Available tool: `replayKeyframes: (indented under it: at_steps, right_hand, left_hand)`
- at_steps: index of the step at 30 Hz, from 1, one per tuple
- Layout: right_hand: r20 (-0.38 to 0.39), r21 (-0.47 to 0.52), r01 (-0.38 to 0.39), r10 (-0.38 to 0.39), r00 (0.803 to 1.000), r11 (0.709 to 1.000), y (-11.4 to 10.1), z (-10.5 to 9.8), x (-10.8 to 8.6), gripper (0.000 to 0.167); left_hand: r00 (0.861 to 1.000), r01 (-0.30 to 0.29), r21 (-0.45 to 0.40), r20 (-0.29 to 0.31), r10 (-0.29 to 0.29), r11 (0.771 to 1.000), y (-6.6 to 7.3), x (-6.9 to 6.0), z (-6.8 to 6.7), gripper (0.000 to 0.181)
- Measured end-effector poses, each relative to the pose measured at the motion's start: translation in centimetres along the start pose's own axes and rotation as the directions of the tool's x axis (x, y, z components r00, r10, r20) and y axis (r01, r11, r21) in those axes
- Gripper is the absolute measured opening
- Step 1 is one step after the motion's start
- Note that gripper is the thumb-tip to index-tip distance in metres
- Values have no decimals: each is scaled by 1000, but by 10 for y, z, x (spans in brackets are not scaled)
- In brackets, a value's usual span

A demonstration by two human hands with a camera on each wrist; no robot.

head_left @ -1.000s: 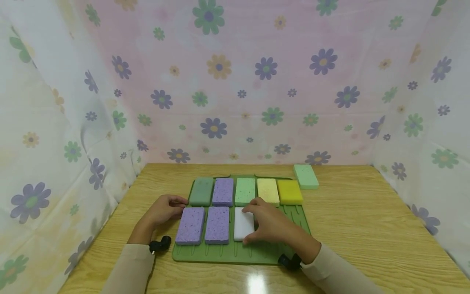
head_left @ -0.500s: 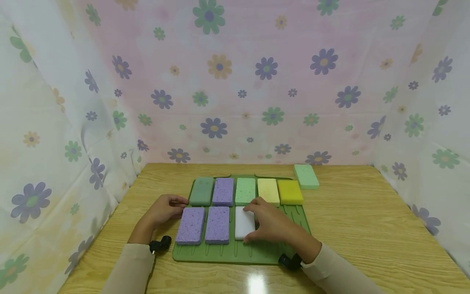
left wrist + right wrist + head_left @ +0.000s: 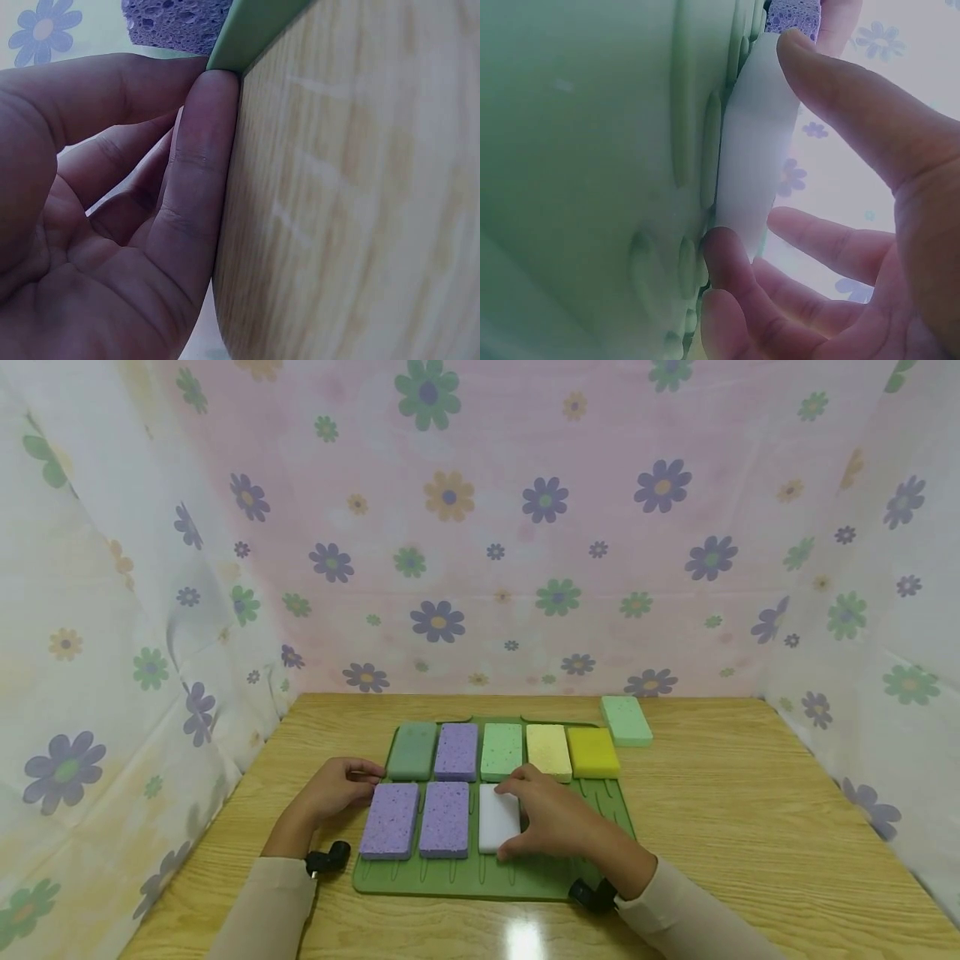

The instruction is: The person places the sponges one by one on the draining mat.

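My right hand (image 3: pixel 551 814) grips a plain white sponge (image 3: pixel 497 818) by its edges, thumb at the near end and fingers at the far end. In the right wrist view the white sponge (image 3: pixel 757 142) lies flat against the ridged green mat (image 3: pixel 577 165). My left hand (image 3: pixel 341 789) is at the mat's left edge; in the left wrist view its thumb and a finger pinch the edge of the green mat (image 3: pixel 244 34). Two speckled purple sponges, the left one (image 3: pixel 390 821) and the middle one (image 3: pixel 445 819), lie in the front row, left of the white one.
Along the mat's back row lie a grey-green sponge (image 3: pixel 412 750), a purple sponge (image 3: pixel 456 751), a light green sponge (image 3: pixel 502 751), a pale yellow sponge (image 3: pixel 548 749) and a bright yellow sponge (image 3: pixel 593 752). Another light green sponge (image 3: pixel 626 721) sits on the wooden table (image 3: pixel 750 810), behind the mat's right corner.
The white sponge has shifted very slightly away and back toward the person, with my right hand on it throughout. My left hand has stayed in place.
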State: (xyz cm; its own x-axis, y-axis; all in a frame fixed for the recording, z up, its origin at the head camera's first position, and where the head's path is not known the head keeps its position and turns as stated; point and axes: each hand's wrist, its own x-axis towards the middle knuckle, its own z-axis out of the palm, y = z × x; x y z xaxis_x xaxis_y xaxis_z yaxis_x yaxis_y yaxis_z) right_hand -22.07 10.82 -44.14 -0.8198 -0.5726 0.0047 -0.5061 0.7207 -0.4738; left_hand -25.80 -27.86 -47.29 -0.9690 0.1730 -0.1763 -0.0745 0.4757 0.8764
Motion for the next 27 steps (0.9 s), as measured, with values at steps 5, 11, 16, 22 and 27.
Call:
replayKeyframes:
  at_steps: [5,11,16,22,27]
  right_hand:
    - [-1,5,3,-3,1000,1000,-1,0,0,90]
    - [7,19,2,-2,1000,1000,-2,-1,-1,91]
    - [2,14,-1,1,1000,1000,-2,-3,-1,91]
    - [4,15,-27,27,1000,1000,-2,-5,-3,91]
    - [-2,25,-16,16,1000,1000,0,-7,-4,90]
  left_hand:
    - [1000,-3,2,0,3,1000,0,-1,0,31]
    - [1000,-5,9,-4,5,1000,0,-1,-1,31]
    - [1000,-1,4,-7,1,1000,0,-1,0,31]
    - [1000,0,-4,-2,0,1000,0,0,0,31]
    - [1000,-7,-8,2,7,1000,-1,1,0,30]
